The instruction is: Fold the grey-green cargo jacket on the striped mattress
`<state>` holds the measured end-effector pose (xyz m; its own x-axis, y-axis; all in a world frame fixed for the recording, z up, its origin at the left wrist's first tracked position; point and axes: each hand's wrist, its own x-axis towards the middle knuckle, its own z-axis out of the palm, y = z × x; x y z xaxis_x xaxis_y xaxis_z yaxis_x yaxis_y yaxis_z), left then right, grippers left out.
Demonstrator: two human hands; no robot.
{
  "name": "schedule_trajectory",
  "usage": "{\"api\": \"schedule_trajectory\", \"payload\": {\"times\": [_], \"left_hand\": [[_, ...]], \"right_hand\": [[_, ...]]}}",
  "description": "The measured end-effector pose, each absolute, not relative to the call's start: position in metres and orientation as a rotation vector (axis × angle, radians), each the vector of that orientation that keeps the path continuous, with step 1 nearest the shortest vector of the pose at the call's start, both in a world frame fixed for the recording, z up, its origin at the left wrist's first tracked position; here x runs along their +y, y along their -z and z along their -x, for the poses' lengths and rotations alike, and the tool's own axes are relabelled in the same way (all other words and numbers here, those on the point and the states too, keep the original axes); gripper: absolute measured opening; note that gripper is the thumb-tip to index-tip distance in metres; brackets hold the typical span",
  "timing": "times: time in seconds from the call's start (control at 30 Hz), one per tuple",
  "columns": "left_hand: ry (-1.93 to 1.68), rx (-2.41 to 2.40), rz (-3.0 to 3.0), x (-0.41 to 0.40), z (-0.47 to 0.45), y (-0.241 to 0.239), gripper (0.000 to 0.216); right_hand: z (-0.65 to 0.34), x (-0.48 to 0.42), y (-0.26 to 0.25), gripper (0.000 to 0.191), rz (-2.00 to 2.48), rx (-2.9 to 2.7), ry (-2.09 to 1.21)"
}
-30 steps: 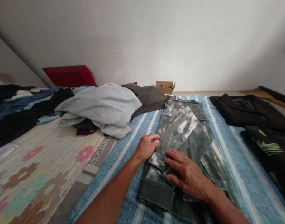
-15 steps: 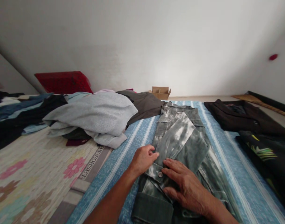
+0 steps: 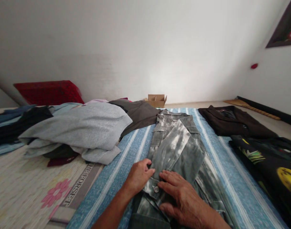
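A grey-green, tie-dyed button-up jacket [image 3: 195, 159] lies on the blue striped sheet in front of me, one sleeve [image 3: 175, 143] folded slantwise across its body. The sleeve's cuff carries a round button [image 3: 156, 189]. My left hand [image 3: 139, 176] rests at the left edge of the sleeve near the cuff, fingers loosely bent, with a small gap between thumb and forefinger. Lying flat over the cuff and the jacket's lower part, my right hand [image 3: 183, 198] has its fingers stretched out and the thumb apart. Both forearms hide some of the lower jacket.
The blue striped sheet [image 3: 119, 168] spreads under the jacket. On the left lie a heaped grey garment [image 3: 88, 124] and dark clothes [image 3: 18, 127]. To the right are a folded dark brown garment [image 3: 233, 122] and a black printed one [image 3: 262, 165]. A small cardboard box [image 3: 156, 101] stands by the wall.
The view has turned a little to the right and up, so things appear shifted left. Both hands keep nearly the same place on the jacket, whose folds look unchanged.
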<state>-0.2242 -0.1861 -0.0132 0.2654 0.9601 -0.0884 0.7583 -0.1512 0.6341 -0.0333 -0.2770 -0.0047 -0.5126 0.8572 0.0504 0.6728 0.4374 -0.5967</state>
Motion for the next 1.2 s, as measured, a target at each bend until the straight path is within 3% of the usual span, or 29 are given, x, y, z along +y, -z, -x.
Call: {"api": "schedule_trajectory", "payload": {"times": [0.43,0.63,1.2], "left_hand": [[-0.547,1.528,-1.825,-0.183,0.223,0.014,0.030],[-0.576,1.492,-1.830,-0.183,0.221,0.014,0.019],[-0.738,1.388,-1.592,-0.187,0.216,0.006,0.026]], "right_hand": [[0.030,-0.273,0.005,0.050,1.216,-2.325,-0.756],[0.029,-0.272,0.009,0.051,1.212,-2.325,-0.773],[0.029,-0.273,0.006,0.051,1.220,-2.324,-0.756]]}}
